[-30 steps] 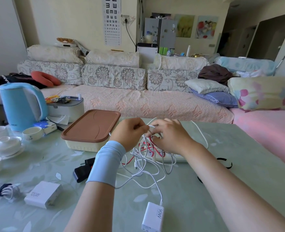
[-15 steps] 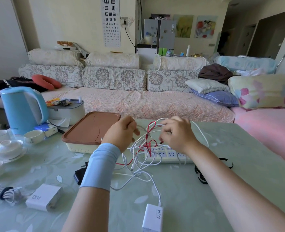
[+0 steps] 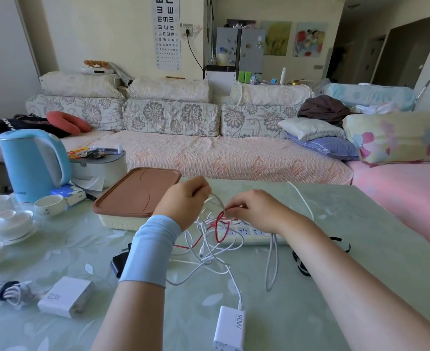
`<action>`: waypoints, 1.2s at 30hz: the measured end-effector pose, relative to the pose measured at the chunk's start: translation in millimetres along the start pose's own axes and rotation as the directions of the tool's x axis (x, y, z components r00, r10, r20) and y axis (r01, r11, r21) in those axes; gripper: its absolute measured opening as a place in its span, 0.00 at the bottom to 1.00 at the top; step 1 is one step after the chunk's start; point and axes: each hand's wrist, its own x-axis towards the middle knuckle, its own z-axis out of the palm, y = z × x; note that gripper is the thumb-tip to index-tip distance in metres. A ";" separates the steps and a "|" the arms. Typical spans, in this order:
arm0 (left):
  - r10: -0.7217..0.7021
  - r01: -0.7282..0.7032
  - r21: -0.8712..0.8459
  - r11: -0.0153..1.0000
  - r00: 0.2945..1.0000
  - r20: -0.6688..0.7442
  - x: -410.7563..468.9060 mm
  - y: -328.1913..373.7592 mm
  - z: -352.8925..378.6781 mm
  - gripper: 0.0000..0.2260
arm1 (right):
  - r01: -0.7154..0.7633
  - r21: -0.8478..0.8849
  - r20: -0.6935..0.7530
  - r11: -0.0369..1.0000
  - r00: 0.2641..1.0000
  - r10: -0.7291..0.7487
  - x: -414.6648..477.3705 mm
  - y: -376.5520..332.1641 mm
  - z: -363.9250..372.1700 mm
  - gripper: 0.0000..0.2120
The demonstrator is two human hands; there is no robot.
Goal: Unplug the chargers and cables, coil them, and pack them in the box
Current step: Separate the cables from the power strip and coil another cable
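Head view cuts off both forearms at the bottom edge. The right hand (image 3: 255, 211) partly hides the power strip (image 3: 247, 233), whose long axis runs left to right beneath its fingers. Left hand (image 3: 186, 201) and right hand each pinch a white cable (image 3: 215, 198) arching between them, above a red and white tangle (image 3: 209, 247). The closed box (image 3: 135, 198) sits just left of the left fingers.

Part of power strip (image 3: 249, 233) hidden under right hand (image 3: 257, 209) — black charger (image 3: 119, 262) half behind sleeve (image 3: 152, 249); pinched strand blurred.
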 end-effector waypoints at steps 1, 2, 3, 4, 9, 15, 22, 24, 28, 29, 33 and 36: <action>-0.006 0.009 0.052 0.999 0.999 -0.044 -0.2 1.1 -1.9 0.09 | -0.040 0.070 -0.039 0.997 0.998 0.043 0.6 4.8 -2.2 0.05; -0.011 0.021 0.109 0.994 0.996 -0.086 -0.7 3.0 -3.3 0.09 | -0.076 0.149 -0.085 0.986 0.992 0.089 -0.1 7.5 -5.6 0.08; -0.006 0.025 0.160 0.987 0.993 -0.121 -1.3 5.7 -4.3 0.10 | -0.101 0.240 -0.124 0.966 0.983 0.134 -0.9 10.2 -8.3 0.11; 0.006 0.022 0.195 0.981 0.989 -0.145 -1.6 8.4 -4.5 0.12 | -0.124 0.328 -0.146 0.937 0.973 0.179 -1.8 12.0 -10.5 0.13; -0.025 0.054 0.347 0.936 0.996 -0.088 -0.5 16.1 -5.1 0.18 | -0.339 0.396 -0.315 0.854 0.823 0.473 -3.1 38.3 -8.1 0.21; -0.041 0.118 0.448 0.886 0.983 -0.178 -2.5 17.2 0.0 0.07 | -0.462 0.373 -0.235 0.804 0.792 0.564 2.5 36.5 -8.8 0.10; 0.012 -0.012 0.237 0.971 1.000 0.003 -1.8 17.8 9.6 0.15 | 0.013 0.608 -0.103 0.794 0.993 0.063 -1.3 -8.1 -18.4 0.36; 0.027 -0.021 0.174 0.985 0.999 -0.031 -2.1 18.8 11.4 0.13 | 0.074 0.679 -0.099 0.730 0.995 -0.009 1.1 -18.6 -9.6 0.25; -0.012 0.023 0.126 0.992 0.996 -0.086 -1.9 18.3 3.8 0.13 | 0.021 0.542 -0.058 0.840 0.998 0.012 1.2 -18.0 12.3 0.21; -0.009 0.021 0.128 0.992 0.996 -0.090 -1.9 16.9 1.7 0.12 | -0.001 0.512 -0.023 0.859 1.000 0.015 0.7 -14.2 15.8 0.21; 0.052 -0.043 0.086 0.995 0.993 -0.111 -2.2 13.6 0.9 0.08 | -0.027 0.426 0.020 0.904 1.000 0.020 3.1 -10.4 17.4 0.12; 0.041 -0.049 -0.082 0.995 0.994 -0.099 -2.5 11.7 2.1 0.09 | -0.036 0.483 0.012 0.875 0.999 0.034 4.5 -11.7 12.4 0.06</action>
